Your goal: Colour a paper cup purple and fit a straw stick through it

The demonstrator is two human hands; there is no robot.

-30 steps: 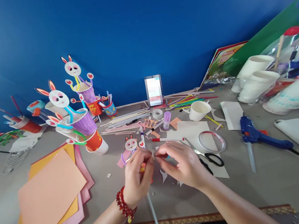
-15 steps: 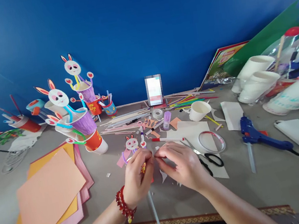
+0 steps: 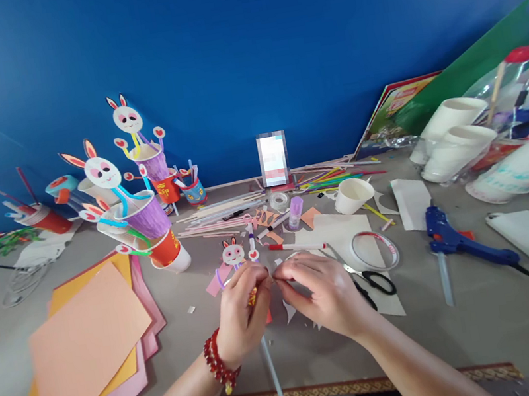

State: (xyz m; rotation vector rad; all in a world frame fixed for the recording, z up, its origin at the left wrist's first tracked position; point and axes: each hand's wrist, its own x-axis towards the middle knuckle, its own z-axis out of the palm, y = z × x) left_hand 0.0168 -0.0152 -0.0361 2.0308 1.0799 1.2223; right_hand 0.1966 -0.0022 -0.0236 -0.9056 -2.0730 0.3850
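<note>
My left hand [image 3: 247, 306], with red beads round its wrist, is closed in a pinch. My right hand [image 3: 320, 293] pinches too, its fingertips almost meeting those of the left. Whatever lies between the fingertips is too small to make out. Just beyond my left hand lies a paper rabbit head [image 3: 233, 254] with pink-lined ears, a round paw with a red heart [image 3: 253, 254] beside it. Part of a red and yellow piece shows behind the left fingers. Close to my right hand are black-handled scissors [image 3: 378, 282], a red-capped marker [image 3: 297, 246] and a roll of tape [image 3: 395, 251].
Rabbit cup figures [image 3: 144, 217] stand at the left, behind stacked coloured paper [image 3: 92, 349]. A blue glue gun [image 3: 473, 245] with a cord lies at the right, near white paper cups [image 3: 461, 153]. A paper cup [image 3: 353, 196], glue stick [image 3: 295, 212] and straws lie farther back.
Almost nothing differs. Both hands stay in the same place with their fingertips together, and the objects on the table have not moved.
</note>
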